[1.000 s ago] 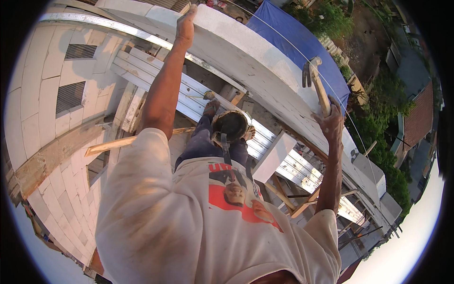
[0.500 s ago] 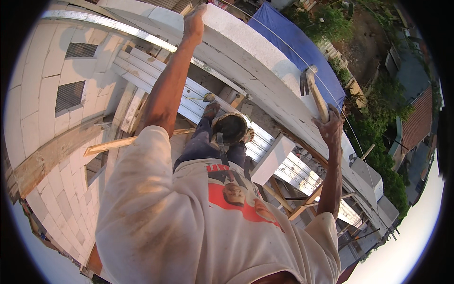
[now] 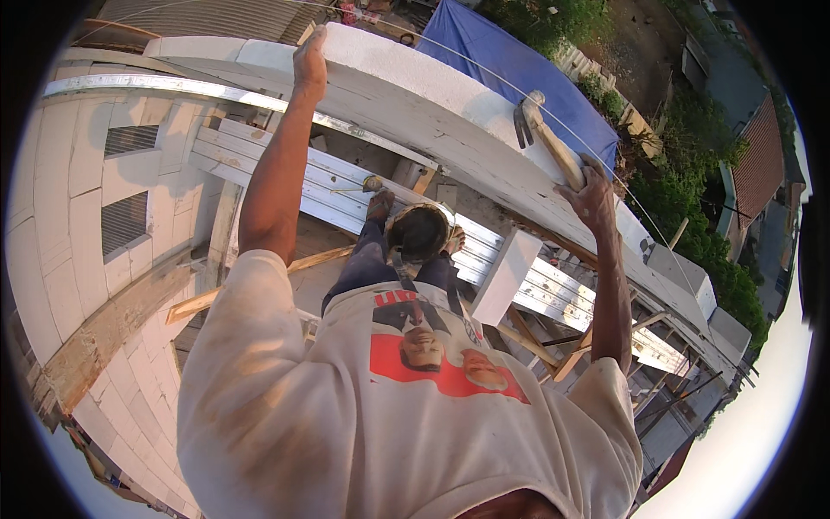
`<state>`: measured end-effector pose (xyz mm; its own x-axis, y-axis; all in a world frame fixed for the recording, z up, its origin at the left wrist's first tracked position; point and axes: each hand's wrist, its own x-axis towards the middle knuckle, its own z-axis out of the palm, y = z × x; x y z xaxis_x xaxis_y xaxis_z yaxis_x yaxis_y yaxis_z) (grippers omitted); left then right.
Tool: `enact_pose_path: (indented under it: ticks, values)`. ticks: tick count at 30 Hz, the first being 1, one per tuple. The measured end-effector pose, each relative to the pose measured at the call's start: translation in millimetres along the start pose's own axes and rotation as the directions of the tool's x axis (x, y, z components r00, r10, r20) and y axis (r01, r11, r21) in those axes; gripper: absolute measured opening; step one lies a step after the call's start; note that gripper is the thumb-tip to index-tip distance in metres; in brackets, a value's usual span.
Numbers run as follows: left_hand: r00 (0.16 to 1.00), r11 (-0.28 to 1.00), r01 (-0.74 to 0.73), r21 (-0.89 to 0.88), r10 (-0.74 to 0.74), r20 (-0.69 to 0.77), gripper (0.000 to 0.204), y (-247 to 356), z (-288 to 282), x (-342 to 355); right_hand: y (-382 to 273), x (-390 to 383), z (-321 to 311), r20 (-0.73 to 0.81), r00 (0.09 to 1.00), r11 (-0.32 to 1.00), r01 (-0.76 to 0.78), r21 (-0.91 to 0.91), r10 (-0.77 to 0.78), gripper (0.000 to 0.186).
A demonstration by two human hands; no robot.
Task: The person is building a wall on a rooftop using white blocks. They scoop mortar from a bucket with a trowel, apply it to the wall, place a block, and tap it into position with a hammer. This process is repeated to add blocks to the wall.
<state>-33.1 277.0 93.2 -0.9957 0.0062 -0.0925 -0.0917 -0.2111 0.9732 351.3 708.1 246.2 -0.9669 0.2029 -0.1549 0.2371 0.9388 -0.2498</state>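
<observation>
My left hand (image 3: 309, 65) grips the end of a white block (image 3: 398, 78) along the top of the wall. My right hand (image 3: 584, 186) is closed around the wooden handle of a claw hammer (image 3: 553, 147), its head held up beside the block's outer edge. A taut string (image 3: 643, 212) runs along that side, close to the hammer. Below, between my feet, a dark bucket (image 3: 419, 229) hangs or sits by a strap; which, I cannot tell.
I stand on a ribbed metal plank (image 3: 328, 186) with timber braces (image 3: 527, 333) below. A block wall (image 3: 60, 216) with vent openings is at left, a metal channel (image 3: 173, 86) at upper left. Outside lie a blue tarp (image 3: 467, 43), trees (image 3: 718, 277) and a tiled roof (image 3: 752, 173).
The view has shifted, so the block, tarp and both hands sit further left in the picture. Both grips look the same, the hammer still raised in my right hand.
</observation>
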Motion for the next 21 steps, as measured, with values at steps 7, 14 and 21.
enact_pose_path:
  ticks: [7, 14, 21]
  values:
    - [0.934, 0.657, -0.260, 0.708, 0.356, 0.013, 0.055, 52.1, 25.8, -38.2, -1.2, -25.3, -25.7, -0.180, 0.983, 0.988, -0.009, 0.152, 0.036, 0.056]
    - [0.538, -0.008, -0.840, 0.542, 0.119, 0.835, 0.090, 74.3, 106.3, -127.2, -7.6, -86.7, -62.4, -0.042, 0.869, 0.703, -0.369, 0.608, 0.493, 0.064]
    - [0.441, -0.020, -0.897, 0.442, -0.111, 0.890, 0.113, 63.9, 153.8, -138.5, -31.6, -187.8, -40.9, 0.139, 0.775, 0.532, -0.541, 0.651, 0.617, 0.070]
